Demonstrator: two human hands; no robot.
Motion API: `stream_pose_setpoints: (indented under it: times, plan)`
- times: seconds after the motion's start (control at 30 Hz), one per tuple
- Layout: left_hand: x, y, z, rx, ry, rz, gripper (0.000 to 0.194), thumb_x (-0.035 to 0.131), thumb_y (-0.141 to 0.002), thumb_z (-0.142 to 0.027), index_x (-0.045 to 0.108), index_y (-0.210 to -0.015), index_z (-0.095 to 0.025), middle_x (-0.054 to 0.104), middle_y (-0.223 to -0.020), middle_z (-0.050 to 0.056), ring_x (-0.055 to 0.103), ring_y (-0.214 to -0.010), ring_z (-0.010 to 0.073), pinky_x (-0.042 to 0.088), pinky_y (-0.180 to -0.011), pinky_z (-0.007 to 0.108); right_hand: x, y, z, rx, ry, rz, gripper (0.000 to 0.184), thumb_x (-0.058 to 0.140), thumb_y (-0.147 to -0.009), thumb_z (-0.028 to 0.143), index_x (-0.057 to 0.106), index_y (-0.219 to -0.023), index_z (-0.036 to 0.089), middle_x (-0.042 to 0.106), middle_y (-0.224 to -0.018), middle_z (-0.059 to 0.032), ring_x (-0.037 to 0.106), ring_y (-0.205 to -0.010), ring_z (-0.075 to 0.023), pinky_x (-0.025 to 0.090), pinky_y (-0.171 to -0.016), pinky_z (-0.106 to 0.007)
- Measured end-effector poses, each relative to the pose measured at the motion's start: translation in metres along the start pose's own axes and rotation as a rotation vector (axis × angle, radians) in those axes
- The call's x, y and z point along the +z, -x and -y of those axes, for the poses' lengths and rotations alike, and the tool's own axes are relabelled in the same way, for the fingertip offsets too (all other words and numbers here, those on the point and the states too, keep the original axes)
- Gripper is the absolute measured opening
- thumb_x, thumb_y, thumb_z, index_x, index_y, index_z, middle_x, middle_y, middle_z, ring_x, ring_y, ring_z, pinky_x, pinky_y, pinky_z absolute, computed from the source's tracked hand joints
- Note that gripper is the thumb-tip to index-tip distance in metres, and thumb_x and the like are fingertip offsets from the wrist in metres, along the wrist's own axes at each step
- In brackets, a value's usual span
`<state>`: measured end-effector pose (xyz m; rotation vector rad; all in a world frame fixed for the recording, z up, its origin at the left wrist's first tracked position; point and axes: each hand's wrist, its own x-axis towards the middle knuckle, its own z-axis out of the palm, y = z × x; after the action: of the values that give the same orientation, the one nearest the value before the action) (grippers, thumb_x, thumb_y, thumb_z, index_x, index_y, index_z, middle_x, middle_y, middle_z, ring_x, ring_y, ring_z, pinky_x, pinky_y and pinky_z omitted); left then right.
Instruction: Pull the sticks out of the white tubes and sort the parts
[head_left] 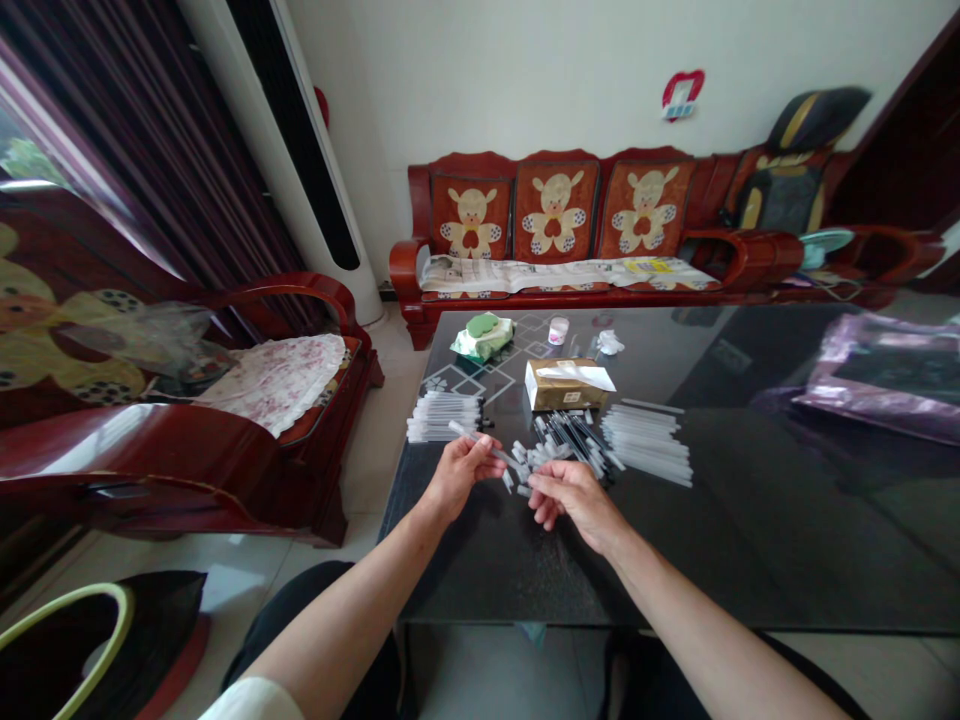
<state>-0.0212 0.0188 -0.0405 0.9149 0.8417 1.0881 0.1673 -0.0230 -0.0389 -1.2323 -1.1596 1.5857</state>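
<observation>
My left hand [463,472] is closed around a slim pen [460,430] with a frosted white barrel, which slants down toward my other hand. At its lower end, my right hand [576,498] pinches with thumb and forefinger; whatever sits between them is too small to make out. Just beyond the fingertips lies a loose pile of small whitish pen caps [534,454]. Dark thin pen refills [571,434] are heaped behind my right hand. To their right, frosted empty-looking tubes [646,442] lie in a row. Pens with dark ends [444,416] are lined up left of my left hand.
The dark glossy table [750,540] carries a tissue box [566,388], a green wipes pack [483,338], a small white jar [558,331], a crumpled tissue [610,343] and a purple plastic package [885,375]. A wooden armchair [247,470] stands left, a bin [105,640] lower left.
</observation>
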Motion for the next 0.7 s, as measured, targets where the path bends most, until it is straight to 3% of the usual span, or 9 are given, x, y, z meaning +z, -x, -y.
stream_pose_setpoints:
  times: [0.27, 0.5, 0.7]
  plan:
    - [-0.009, -0.007, 0.000, 0.006, 0.085, -0.078, 0.032, 0.071, -0.073, -0.039, 0.065, -0.081, -0.009, 0.067, -0.065, 0.005, 0.064, -0.059, 0.0112, 0.053, -0.060, 0.020, -0.017, -0.003, 0.002, 0.001, 0.113, -0.016, 0.029, 0.065, -0.071, 0.042, 0.058, -0.073, 0.014, 0.065, -0.059, -0.0028, 0.059, -0.044, -0.0115, 0.044, -0.037, -0.019]
    - [-0.008, -0.007, 0.001, -0.015, 0.120, -0.085, 0.028, 0.072, -0.073, -0.036, 0.065, -0.080, -0.009, 0.066, -0.064, 0.005, 0.064, -0.059, 0.0113, 0.054, -0.059, 0.020, -0.059, -0.011, 0.000, -0.099, 0.631, -0.249, 0.018, 0.058, -0.073, 0.033, 0.064, -0.070, 0.017, 0.063, -0.054, -0.0014, 0.054, -0.040, -0.0115, 0.038, -0.037, -0.022]
    - [-0.008, -0.005, 0.004, -0.025, 0.106, -0.067, 0.029, 0.071, -0.073, -0.036, 0.065, -0.081, -0.009, 0.067, -0.065, 0.006, 0.065, -0.060, 0.0121, 0.054, -0.061, 0.021, -0.052, -0.011, -0.008, -0.203, 0.998, -0.277, 0.010, 0.060, -0.069, 0.028, 0.066, -0.064, 0.021, 0.065, -0.058, -0.0010, 0.058, -0.054, -0.0144, 0.036, -0.051, -0.024]
